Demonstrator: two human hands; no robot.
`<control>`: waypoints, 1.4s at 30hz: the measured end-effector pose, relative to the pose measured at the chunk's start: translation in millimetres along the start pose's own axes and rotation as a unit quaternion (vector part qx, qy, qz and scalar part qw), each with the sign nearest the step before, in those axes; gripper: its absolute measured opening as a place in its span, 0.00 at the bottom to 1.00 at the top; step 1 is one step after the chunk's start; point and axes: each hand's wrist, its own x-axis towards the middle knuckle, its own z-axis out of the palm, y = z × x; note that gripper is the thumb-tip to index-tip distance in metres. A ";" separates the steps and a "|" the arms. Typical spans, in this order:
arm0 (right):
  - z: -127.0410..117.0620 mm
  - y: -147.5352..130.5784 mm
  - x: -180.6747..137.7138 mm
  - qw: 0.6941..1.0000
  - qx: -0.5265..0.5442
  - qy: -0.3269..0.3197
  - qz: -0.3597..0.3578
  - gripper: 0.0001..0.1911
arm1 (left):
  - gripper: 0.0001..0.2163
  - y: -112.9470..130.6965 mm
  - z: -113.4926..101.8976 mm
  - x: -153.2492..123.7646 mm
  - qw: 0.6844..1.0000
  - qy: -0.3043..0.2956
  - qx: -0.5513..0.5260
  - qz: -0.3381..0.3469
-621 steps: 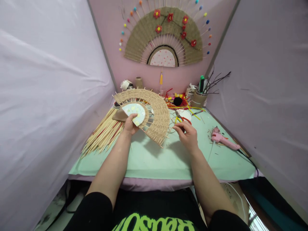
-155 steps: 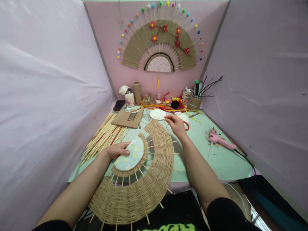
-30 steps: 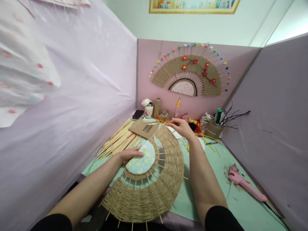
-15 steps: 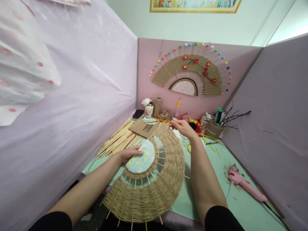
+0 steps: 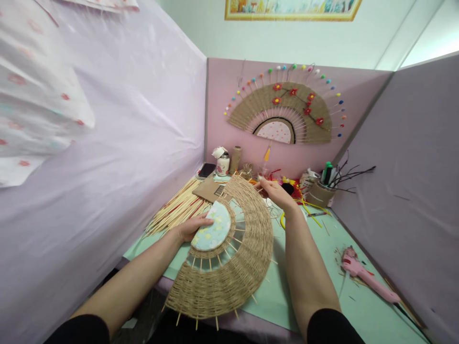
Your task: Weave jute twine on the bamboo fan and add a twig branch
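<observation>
A half-round woven jute fan (image 5: 247, 258) on wooden skewer ribs lies tilted over the mint green mat (image 5: 308, 282), its lower edge overhanging the table's near side. My left hand (image 5: 190, 226) grips its pale floral centre piece (image 5: 212, 232), thumb on top. At the fan's far end my right hand (image 5: 274, 191) pinches a thin jute string at the weave's edge, fingers closed. Loose string (image 5: 274, 211) trails on the mat just beside it.
A bundle of bamboo skewers (image 5: 175, 209) and a brown cardboard piece (image 5: 210, 189) lie at the left. A pink glue gun (image 5: 366, 276) rests at the right. A pen cup (image 5: 321, 191), jar, twine spool and coloured scraps line the back wall under a finished fan (image 5: 283, 112).
The fan has turned and shifted slightly away from me and to the right. My right hand stays pinched at its far end; my left hand moved with the centre piece.
</observation>
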 end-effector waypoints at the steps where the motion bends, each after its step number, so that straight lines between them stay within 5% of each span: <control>1: -0.4 -0.3 0.7 1.000 -0.016 0.019 -0.011 0.29 | 0.32 0.3 1.2 0.2 1.000 0.009 -0.001 0.007; 12: 0.9 -21.2 -5.8 0.947 -0.256 0.139 -0.135 0.18 | 0.32 0.5 7.1 3.6 0.997 0.062 0.007 0.050; 22: -1.7 -22.3 -7.9 0.966 -0.178 0.147 -0.115 0.21 | 0.28 2.8 1.3 3.5 0.996 0.048 -0.032 0.069; 30: 0.9 -14.7 -3.8 0.989 -0.100 0.086 -0.069 0.26 | 0.26 2.8 3.0 3.8 0.992 0.060 -0.046 0.099; 42: 2.4 -34.6 -15.5 0.943 -0.276 0.152 -0.103 0.23 | 0.25 4.0 8.9 5.7 0.982 0.109 -0.036 0.147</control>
